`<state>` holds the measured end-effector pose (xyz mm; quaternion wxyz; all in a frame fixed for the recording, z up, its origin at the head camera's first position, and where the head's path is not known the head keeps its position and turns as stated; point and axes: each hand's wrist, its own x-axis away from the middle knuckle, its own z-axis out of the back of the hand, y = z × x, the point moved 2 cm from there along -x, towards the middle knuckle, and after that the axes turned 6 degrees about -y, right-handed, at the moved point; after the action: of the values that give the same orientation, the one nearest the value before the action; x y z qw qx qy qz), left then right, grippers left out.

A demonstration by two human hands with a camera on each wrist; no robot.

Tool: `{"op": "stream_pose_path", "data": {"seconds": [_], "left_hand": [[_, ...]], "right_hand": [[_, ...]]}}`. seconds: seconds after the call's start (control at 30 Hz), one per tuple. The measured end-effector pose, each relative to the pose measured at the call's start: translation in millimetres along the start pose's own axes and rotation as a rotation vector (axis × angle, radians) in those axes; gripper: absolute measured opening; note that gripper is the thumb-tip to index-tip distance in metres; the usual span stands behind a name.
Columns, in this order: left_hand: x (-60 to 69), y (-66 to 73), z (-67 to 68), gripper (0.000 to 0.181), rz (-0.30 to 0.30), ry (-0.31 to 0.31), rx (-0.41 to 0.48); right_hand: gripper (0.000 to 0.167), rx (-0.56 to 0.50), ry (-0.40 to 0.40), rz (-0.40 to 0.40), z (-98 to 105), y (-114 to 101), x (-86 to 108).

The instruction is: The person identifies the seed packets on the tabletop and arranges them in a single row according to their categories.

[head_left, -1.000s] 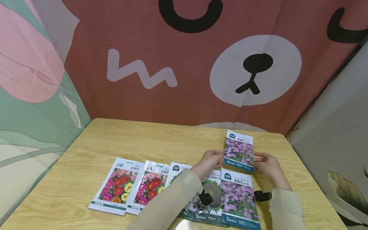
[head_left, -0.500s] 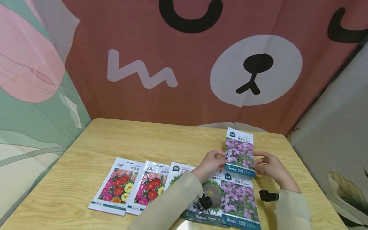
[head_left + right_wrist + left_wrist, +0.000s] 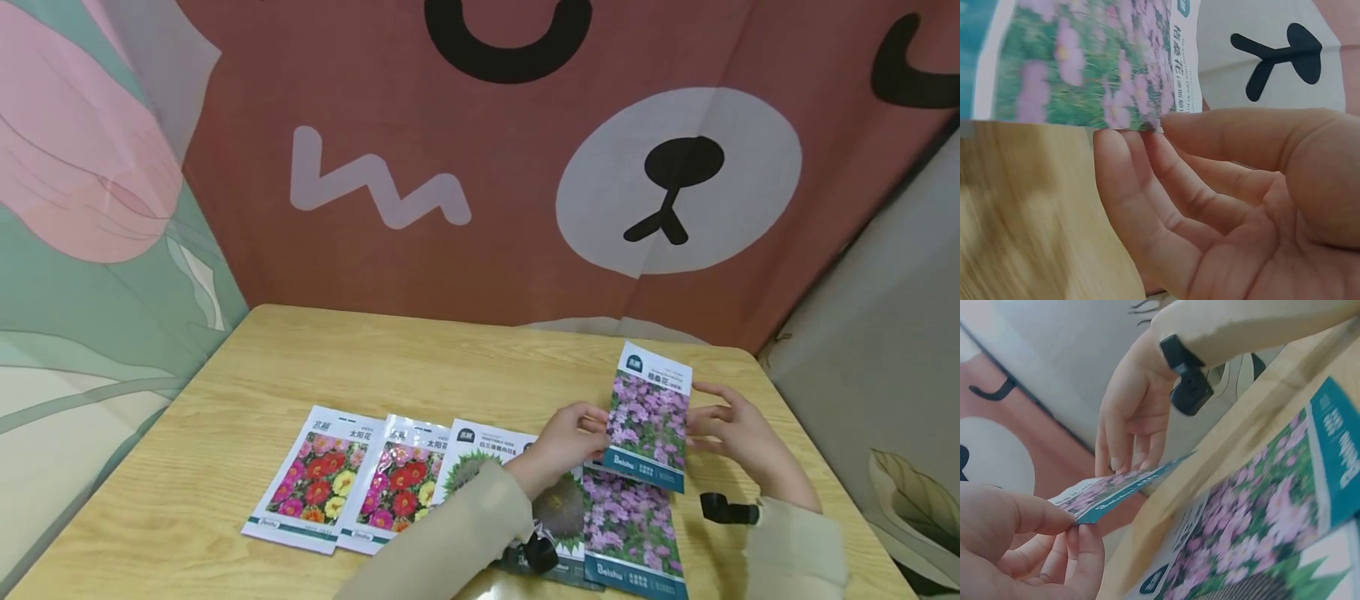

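Note:
A seed packet (image 3: 651,417) printed with pink-purple flowers is held raised and tilted above the table's right side. My left hand (image 3: 564,440) pinches its left edge between thumb and fingers, plainly seen in the left wrist view. At the opposite edge, the thumb and fingertips of my right hand (image 3: 1229,194) pinch the packet. Beneath it lies a matching purple-flower seed packet (image 3: 633,533), its top covered by the held one. Sunflower seed packets (image 3: 474,467) overlap to its left, partly hidden by my left forearm.
Two seed packets with red and yellow flowers, the outer one (image 3: 311,475) and its neighbour (image 3: 401,479), overlap at the row's left end. They lie on a wood-grain table (image 3: 375,358). A bear-print cloth (image 3: 510,250) hangs behind the far edge.
Both hands have brought the held packet nearer and to the right, so it now covers the top of the lower purple packet. The head view has shifted slightly.

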<state>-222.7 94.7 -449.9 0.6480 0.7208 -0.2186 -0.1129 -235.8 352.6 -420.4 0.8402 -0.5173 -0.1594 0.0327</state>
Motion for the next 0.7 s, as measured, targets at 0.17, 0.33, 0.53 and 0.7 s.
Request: {"op": "stream_pose_path", "data": {"seconds": [0.17, 0.33, 0.53, 0.7], "left_hand": [[10.6, -0.5, -6.9, 0.023, -0.003, -0.031, -0.031], [19.8, -0.6, -12.8, 0.023, -0.023, -0.060, -0.060], [28.0, 2.0, -21.6, 0.024, -0.031, -0.067, -0.056], [34.5, -2.1, -23.8, 0.024, 0.026, -0.122, -0.028]], "right_hand": [[0.068, 0.026, 0.044, 0.012, 5.6, -1.3, 4.1], [0.063, 0.047, 0.085, 0.021, 8.7, -6.7, 7.9], [0.056, 0.100, 0.174, 0.029, 13.3, -11.4, 14.0], [0.052, 0.146, 0.225, -0.026, 15.2, -10.1, 17.2]]}}
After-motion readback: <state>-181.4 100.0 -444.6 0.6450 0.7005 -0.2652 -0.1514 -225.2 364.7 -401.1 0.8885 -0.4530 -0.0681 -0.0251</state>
